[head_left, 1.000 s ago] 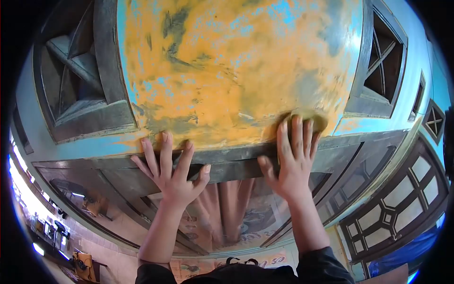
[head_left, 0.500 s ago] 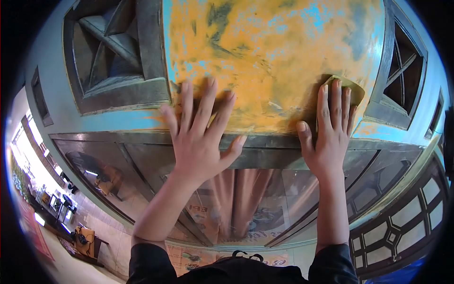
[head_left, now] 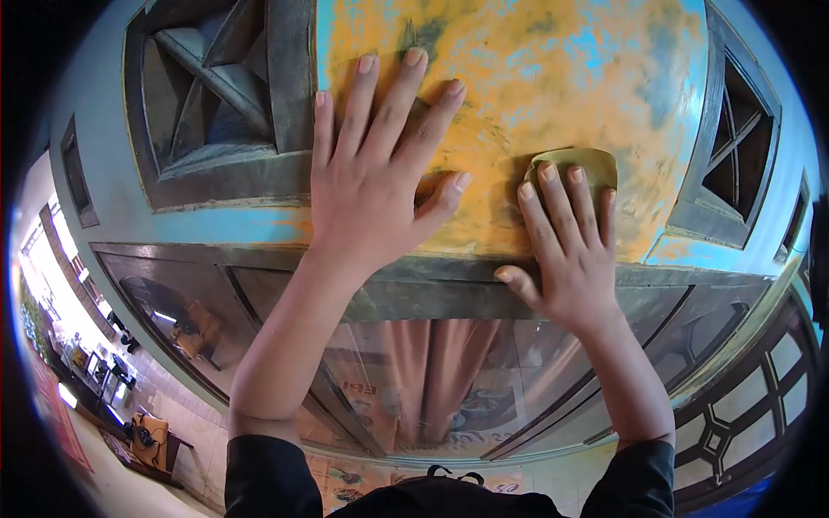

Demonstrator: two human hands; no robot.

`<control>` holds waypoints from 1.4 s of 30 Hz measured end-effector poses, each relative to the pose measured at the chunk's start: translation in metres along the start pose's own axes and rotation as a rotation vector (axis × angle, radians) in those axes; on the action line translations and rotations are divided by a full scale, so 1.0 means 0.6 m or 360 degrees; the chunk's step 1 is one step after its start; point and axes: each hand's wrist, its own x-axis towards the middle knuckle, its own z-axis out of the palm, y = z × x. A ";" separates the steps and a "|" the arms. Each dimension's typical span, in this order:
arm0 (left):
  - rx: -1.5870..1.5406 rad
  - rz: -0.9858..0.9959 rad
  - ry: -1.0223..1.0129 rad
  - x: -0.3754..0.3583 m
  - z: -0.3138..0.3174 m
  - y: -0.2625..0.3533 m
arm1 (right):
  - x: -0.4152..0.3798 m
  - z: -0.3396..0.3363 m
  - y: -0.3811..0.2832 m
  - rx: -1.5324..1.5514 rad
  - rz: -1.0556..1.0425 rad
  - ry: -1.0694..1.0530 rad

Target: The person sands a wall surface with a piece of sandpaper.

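Note:
My left hand (head_left: 371,181) is raised with its fingers spread over the orange and blue patchy wall panel (head_left: 509,95), near the left carved frame. Lower and to the right, my right hand (head_left: 574,250) presses an olive sheet like sandpaper (head_left: 596,161) flat against the panel. Its fingers lie stretched over the sheet and its thumb points left. The sheet's lower part is hidden under the fingers.
Dark wooden vents with crossed bars flank the panel, at left (head_left: 207,95) and right (head_left: 734,138). A dark wooden ledge (head_left: 414,289) runs below, above glass panes with a brown curtain (head_left: 440,371). An orange bag (head_left: 148,440) rests at the lower left.
My left hand has moved up the panel and slightly right. My right hand has slid left with the olive sheet, and its forearm now leans leftward.

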 end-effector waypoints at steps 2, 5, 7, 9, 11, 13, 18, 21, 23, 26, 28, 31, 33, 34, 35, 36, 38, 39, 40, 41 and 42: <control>0.0010 -0.0008 -0.0015 0.000 -0.001 0.000 | 0.011 -0.010 0.026 -0.0123 -0.0040 -0.0018; 0.0017 -0.0007 -0.0025 -0.001 -0.001 0.000 | 0.047 -0.003 0.064 0.0056 0.0221 0.0443; 0.0007 -0.0011 -0.0038 0.000 -0.003 0.000 | 0.051 -0.007 0.036 0.0040 0.0169 0.0345; 0.0001 -0.0023 -0.0043 0.000 -0.004 0.000 | 0.024 -0.007 -0.004 0.0120 -0.0028 0.0081; -0.0006 -0.0044 -0.0053 -0.002 -0.001 0.000 | 0.026 -0.008 0.012 0.0059 -0.0083 0.0144; -0.0013 -0.0052 -0.0063 -0.001 -0.003 0.000 | 0.048 -0.017 0.032 0.0100 0.0002 0.0256; 0.0015 -0.0013 -0.0044 0.001 -0.005 0.000 | 0.076 -0.018 0.010 0.0043 0.0068 0.0409; 0.0050 -0.0015 -0.0056 -0.006 -0.003 -0.001 | 0.023 0.006 -0.025 0.0045 -0.0076 0.0237; 0.0058 -0.0017 -0.0076 -0.014 -0.004 0.001 | -0.018 0.024 -0.041 0.0046 -0.0161 0.0122; 0.0052 -0.0005 -0.0110 -0.020 -0.005 -0.001 | 0.022 0.001 -0.019 0.0046 -0.0102 0.0134; 0.0015 -0.0053 -0.0119 -0.021 -0.005 0.001 | 0.073 -0.013 -0.006 0.0151 -0.0026 0.0277; 0.0038 -0.0042 -0.0136 -0.019 -0.006 0.001 | 0.085 -0.017 -0.019 0.0129 -0.0056 0.0243; 0.0063 -0.0013 -0.0154 -0.021 -0.007 0.000 | 0.053 -0.013 -0.034 0.0165 -0.0169 0.0103; 0.0073 -0.0007 -0.0156 -0.023 -0.006 -0.001 | 0.045 -0.007 -0.029 0.0115 -0.0245 0.0079; 0.0090 -0.0009 -0.0155 -0.024 -0.005 -0.001 | 0.035 0.000 -0.015 0.0065 -0.0330 0.0059; 0.0093 -0.0007 -0.0155 -0.025 -0.005 -0.003 | 0.030 0.003 0.000 0.0022 -0.0418 0.0041; 0.0088 0.0010 -0.0182 -0.030 -0.006 -0.003 | 0.064 -0.018 0.028 0.0046 -0.0213 0.0155; 0.0093 0.0010 -0.0184 -0.031 -0.006 -0.002 | 0.078 -0.026 0.036 0.0069 -0.0132 0.0221; 0.0098 0.0006 -0.0185 -0.031 -0.006 -0.001 | 0.083 -0.034 0.039 0.0091 -0.0055 0.0286; 0.0105 0.0003 -0.0181 -0.030 -0.006 -0.001 | 0.077 -0.042 0.022 0.0052 -0.0041 0.0200; 0.0107 0.0007 -0.0176 -0.029 -0.006 -0.001 | 0.060 -0.039 0.009 0.0080 -0.0176 0.0135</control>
